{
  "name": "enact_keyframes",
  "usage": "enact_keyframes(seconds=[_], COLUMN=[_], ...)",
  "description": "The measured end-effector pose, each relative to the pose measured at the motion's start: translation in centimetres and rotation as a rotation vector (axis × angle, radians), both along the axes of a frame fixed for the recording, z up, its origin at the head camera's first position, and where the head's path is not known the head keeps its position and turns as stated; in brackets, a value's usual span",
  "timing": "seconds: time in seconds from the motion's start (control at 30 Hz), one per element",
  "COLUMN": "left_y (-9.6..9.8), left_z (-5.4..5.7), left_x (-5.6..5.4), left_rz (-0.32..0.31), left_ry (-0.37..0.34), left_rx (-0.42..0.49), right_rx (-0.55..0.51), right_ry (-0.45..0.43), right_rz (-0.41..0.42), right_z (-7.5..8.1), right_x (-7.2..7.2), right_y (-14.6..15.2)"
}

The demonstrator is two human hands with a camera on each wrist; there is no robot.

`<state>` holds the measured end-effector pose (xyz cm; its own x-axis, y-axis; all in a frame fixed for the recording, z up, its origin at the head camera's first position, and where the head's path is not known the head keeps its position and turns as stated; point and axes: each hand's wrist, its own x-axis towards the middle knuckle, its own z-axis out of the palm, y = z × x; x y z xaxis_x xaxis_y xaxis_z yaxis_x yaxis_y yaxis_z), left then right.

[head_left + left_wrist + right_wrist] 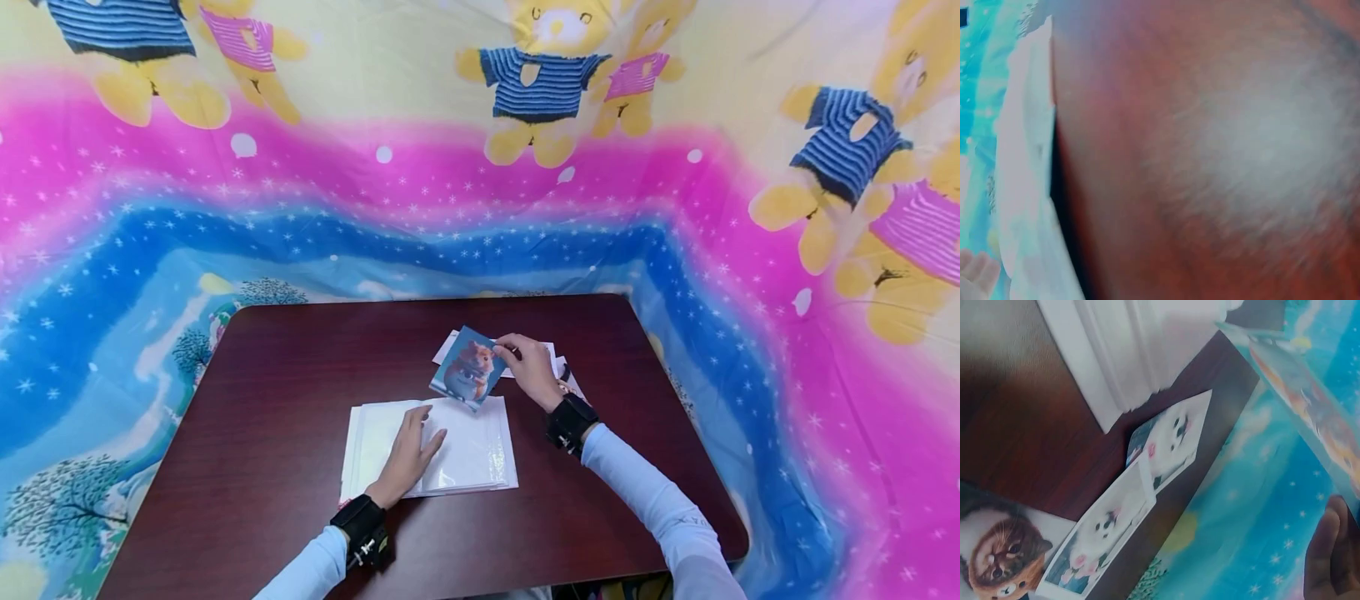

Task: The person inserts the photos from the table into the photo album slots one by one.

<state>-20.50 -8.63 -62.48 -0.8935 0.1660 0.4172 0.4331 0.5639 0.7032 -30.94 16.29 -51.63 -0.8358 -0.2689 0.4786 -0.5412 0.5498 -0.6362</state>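
Observation:
A photo album (465, 454) with clear-sleeved pages lies spread on the table. My right hand (528, 367) pinches a photo (468, 367) of a small furry brown-and-white animal on a teal background by its right edge. It is tilted above the album's far edge. In the right wrist view the photo (1304, 400) appears at a slant, thumb and fingers (1329, 550) at its lower end. My left hand (408, 454) is over the album's middle with fingers loosely extended, holding nothing; only its fingertips (977, 272) show in the left wrist view.
Loose photos lie on the table beyond the album: two of a white dog (1100, 534) and one of a cat in a bear hood (1007, 556). The dark red-brown table (285, 400) has a printed cloth (450, 242) hanging behind and beside it.

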Motion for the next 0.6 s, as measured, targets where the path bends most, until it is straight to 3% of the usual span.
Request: enact_keyframes(seconds=[0.13, 0.33, 0.47, 0.6], left_y=[-0.5, -0.5, -0.4, -0.5], left_z=[0.5, 0.8, 0.8, 0.8], left_x=[-0.2, 0.1, 0.7, 1.0], left_rz=[-0.004, -0.054, -0.124, -0.153], left_ry=[-0.017, -0.096, -0.155, -0.153], left_rx=[0.099, 0.116, 0.105, 0.102], right_rx=[0.053, 0.127, 0.148, 0.148], right_ry=[-0.027, -0.082, -0.118, -0.162], right_rz=[0.111, 0.297, 0.363, 0.399], right_z=[-0.3, -0.8, -1.2, -1.4], right_x=[0.7, 1.6, 2.0, 2.0], right_y=[-0.3, -0.5, -0.7, -0.8])
